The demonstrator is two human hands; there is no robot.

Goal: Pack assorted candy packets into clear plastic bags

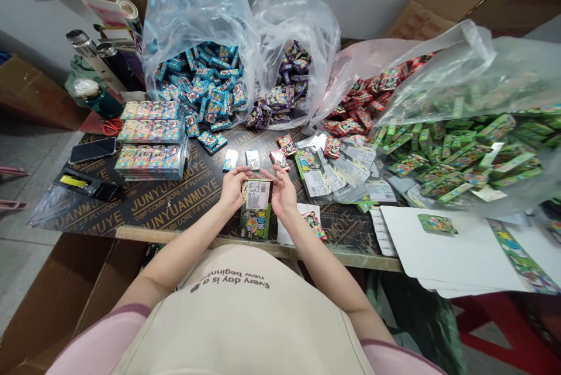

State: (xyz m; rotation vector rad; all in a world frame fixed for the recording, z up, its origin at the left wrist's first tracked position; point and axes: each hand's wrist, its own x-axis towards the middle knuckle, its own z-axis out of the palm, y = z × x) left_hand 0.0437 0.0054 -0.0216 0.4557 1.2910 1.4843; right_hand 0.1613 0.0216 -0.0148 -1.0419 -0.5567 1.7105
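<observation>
Dark plywood (199, 185) fills the middle of the frame. There, our left hand (234, 191) and right hand (286, 193) hold a green-and-black packet (255, 214) by its sides — it could slip if we grip softly, and we could bump the red boxes (287, 145) just above.

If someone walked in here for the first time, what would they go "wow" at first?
Probably the bright heaps of little boxes along the back of the table: blue boxes at the left, then purple boxes and red boxes, with green boxes at the right. Next, perhaps, the green-and-black pack at the front edge, between the left hand and right hand.
</observation>
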